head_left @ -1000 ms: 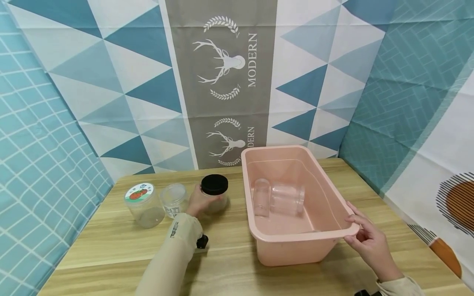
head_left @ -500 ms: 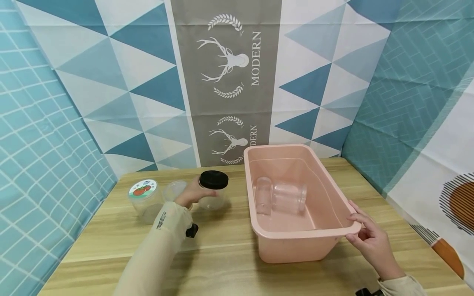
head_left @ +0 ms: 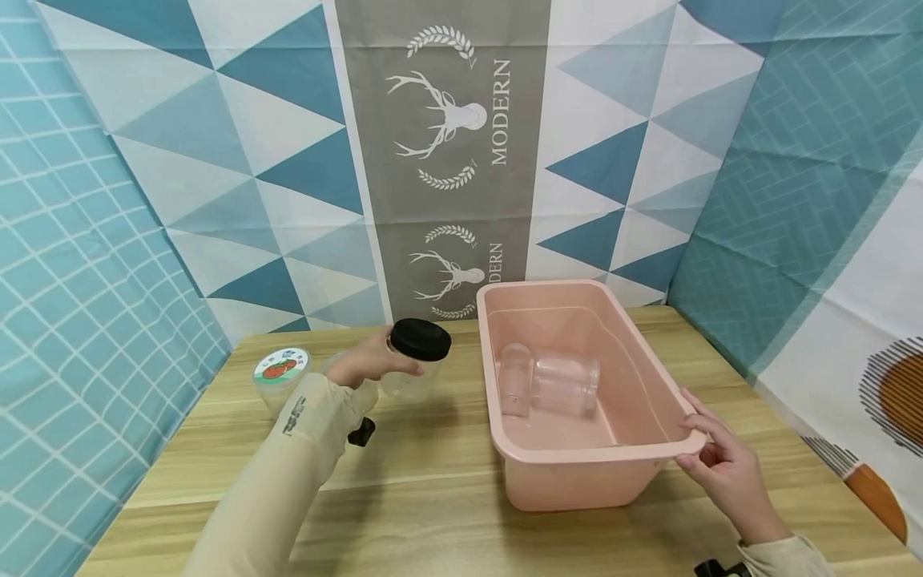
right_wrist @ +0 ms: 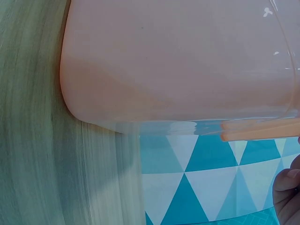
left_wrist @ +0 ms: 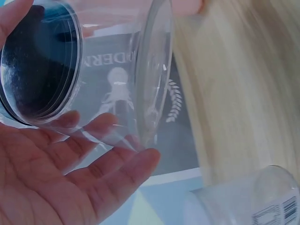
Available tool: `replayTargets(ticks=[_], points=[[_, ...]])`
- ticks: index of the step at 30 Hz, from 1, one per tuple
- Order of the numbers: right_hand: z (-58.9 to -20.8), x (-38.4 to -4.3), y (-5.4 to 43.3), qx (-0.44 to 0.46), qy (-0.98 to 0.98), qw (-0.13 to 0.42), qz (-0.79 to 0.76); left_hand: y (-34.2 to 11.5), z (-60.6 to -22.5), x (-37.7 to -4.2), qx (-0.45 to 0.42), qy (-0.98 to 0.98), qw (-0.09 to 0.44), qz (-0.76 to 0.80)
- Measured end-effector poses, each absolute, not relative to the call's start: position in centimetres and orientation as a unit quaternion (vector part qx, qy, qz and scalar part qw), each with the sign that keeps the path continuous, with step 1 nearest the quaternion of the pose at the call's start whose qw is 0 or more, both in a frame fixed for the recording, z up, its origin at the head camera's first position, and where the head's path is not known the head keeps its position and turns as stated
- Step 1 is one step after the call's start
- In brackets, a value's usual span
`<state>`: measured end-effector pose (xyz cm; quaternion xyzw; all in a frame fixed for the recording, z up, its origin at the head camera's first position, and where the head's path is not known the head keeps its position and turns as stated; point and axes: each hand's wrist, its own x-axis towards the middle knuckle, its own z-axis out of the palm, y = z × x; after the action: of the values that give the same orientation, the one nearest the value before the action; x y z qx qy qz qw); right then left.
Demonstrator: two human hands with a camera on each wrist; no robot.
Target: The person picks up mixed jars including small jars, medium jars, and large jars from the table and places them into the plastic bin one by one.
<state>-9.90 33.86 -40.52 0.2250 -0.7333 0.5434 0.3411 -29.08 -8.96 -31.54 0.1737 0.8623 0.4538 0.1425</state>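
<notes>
My left hand [head_left: 369, 357] grips a clear jar [head_left: 409, 386] with a black lid. The jar is lifted and leans slightly, close over the table. In the left wrist view the fingers [left_wrist: 112, 183] curl along the side of the jar [left_wrist: 154, 70], lid end toward the palm. At the right front corner of a pink plastic basin [head_left: 577, 485], my right hand [head_left: 727, 473] holds the rim between thumb and fingers. Two clear jars lie on their sides in the basin: a narrow jar [head_left: 515, 381] and a wider jar [head_left: 566, 385].
Left of the held jar stands a clear jar with a tomato-pictured lid [head_left: 280, 370]. Another clear jar [left_wrist: 248, 201], with a barcode label, is mostly hidden behind my left hand in the head view. Patterned cloth [head_left: 238, 160] encloses the wooden table [head_left: 425, 513] behind and at both sides.
My left hand has raised the black-lidded jar off the table, and the jar now tilts. The left forearm has shifted left. My right hand stays on the basin's rim.
</notes>
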Motion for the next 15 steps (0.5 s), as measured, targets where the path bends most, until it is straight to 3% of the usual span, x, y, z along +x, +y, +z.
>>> replayTargets(ticks=[15], points=[[-40.7, -10.0, 33.9, 0.221, -0.728, 0.343, 0.551, -8.0, -26.6, -28.1, 0.207, 0.901, 0.124, 0.361]])
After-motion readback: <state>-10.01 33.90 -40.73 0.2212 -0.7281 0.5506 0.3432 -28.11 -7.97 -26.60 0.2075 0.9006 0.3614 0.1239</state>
